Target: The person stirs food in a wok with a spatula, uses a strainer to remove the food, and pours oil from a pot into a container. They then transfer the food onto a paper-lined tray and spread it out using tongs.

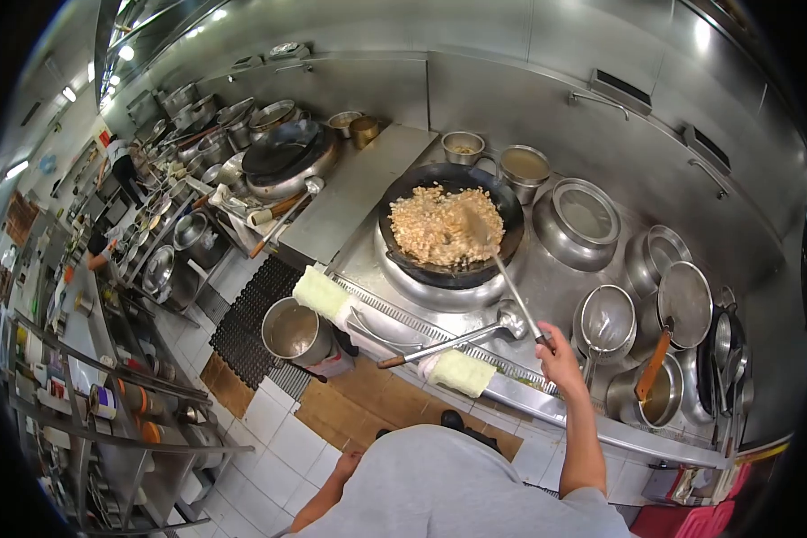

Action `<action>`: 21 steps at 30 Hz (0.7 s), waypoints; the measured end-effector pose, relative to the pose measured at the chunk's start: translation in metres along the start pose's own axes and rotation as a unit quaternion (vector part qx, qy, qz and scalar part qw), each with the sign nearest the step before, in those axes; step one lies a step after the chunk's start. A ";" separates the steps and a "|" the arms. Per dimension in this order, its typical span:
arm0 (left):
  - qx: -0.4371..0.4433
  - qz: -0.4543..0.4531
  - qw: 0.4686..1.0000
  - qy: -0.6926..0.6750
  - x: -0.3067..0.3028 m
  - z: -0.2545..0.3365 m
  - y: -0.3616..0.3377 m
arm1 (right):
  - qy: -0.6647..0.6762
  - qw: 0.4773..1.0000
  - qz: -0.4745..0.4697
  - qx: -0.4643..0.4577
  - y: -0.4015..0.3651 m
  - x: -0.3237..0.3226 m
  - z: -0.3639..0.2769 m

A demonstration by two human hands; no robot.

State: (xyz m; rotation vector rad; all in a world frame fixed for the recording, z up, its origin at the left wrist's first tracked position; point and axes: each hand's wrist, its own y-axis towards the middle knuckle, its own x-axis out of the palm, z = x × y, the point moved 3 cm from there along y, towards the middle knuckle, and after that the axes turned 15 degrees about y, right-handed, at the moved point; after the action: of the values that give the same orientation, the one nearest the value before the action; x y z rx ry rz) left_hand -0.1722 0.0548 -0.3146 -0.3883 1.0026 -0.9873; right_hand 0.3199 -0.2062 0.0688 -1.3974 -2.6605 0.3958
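Note:
My right hand (558,357) is closed around the handle of a long wok spatula (516,294). The spatula's head, blurred, sits in a heap of small, pale orange-brown food pieces (435,224). That food fills much of a black wok (509,202) seated on a round metal burner ring. Low beside my body, my left hand (348,464) hangs with its fingers curled, and no object shows in it. A ladle (511,320) lies across the stove's front edge, its wooden-tipped handle pointing left, just left of my right hand.
Metal pots (525,167) stand behind the wok. Right of it are strainers (606,318) and a pot (659,399) with an orange-handled tool. Folded cloths (462,372) lie on the front rail. A bucket (294,332) stands front left; a person (124,169) is far left.

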 end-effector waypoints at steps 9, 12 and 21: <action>-0.063 -0.008 0.995 -0.073 0.006 -0.013 -0.031 | 0.065 0.994 0.090 -0.009 0.025 0.038 -0.009; -0.076 0.004 0.994 -0.083 0.019 -0.023 -0.035 | 0.224 0.972 0.055 0.051 0.012 0.062 -0.010; -0.015 0.033 0.999 0.018 0.033 -0.029 -0.026 | 0.392 0.909 -0.075 0.118 0.005 0.092 -0.020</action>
State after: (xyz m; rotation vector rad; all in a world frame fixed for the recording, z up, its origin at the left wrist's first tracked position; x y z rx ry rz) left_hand -0.2037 0.0177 -0.3292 -0.3617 1.0574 -0.9222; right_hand 0.2752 -0.1245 0.0843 -0.9782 -1.9576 0.0933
